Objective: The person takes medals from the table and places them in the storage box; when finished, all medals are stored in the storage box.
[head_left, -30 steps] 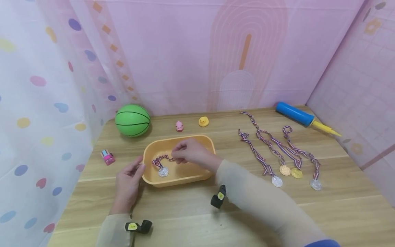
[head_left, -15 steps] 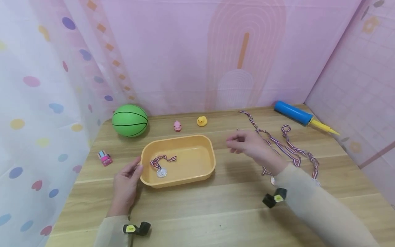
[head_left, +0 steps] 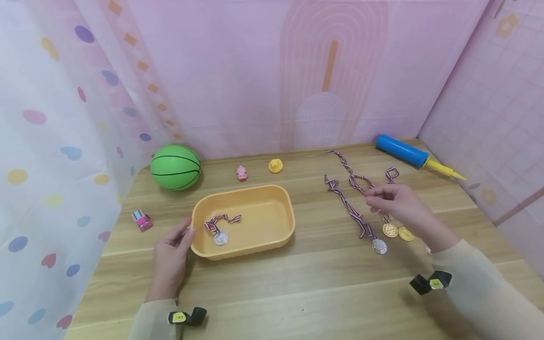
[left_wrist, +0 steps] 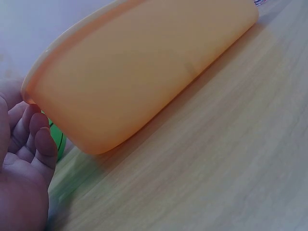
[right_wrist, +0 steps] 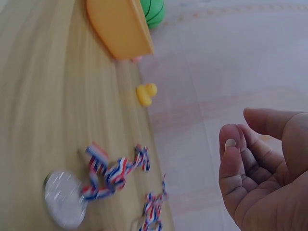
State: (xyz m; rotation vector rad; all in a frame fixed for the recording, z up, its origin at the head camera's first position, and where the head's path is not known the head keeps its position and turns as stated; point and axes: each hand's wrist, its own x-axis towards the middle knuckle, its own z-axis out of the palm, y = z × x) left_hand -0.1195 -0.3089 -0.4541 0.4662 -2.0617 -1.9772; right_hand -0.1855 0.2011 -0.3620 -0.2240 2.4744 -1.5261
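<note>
Ribboned medals [head_left: 379, 246] are strewn on the table [head_left: 263, 293] at right, one more inside the tray [head_left: 263, 217]; because ribbons [head_left: 346, 164] overlap, neighbours could be dragged along. Above them, the right hand [head_left: 405, 210] is held loosely curled, empty; the tray's left rim is pinched by the left hand [head_left: 172, 252]

A green ball [head_left: 175, 167], pink pig [head_left: 242, 174] and yellow duck [head_left: 275, 165] sit left of a blue pump [head_left: 401, 150].
</note>
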